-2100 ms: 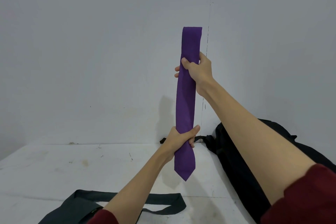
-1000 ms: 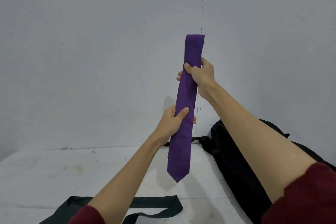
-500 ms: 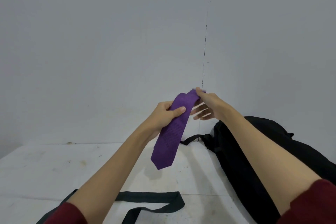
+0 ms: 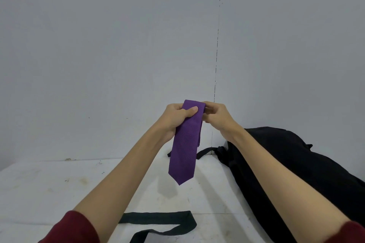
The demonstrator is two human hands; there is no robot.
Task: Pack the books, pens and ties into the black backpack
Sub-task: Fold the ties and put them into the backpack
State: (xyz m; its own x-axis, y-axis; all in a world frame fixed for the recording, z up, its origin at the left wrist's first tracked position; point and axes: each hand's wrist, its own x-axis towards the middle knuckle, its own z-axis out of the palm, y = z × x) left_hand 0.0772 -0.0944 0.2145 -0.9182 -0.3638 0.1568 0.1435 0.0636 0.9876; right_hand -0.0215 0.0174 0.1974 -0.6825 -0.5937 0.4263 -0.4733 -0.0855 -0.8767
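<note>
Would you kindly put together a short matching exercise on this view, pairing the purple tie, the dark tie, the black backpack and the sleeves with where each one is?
Things:
1. purple tie
2. dark tie
3. black backpack
4. dark red sleeves

Places:
A. lying on the white table, at its right side
B. on both forearms, at the bottom corners of the view
C. held in the air by the left hand and right hand
D. lying flat on the table near its front edge

Pairs: 1-C, 2-D, 3-A, 4-B
</note>
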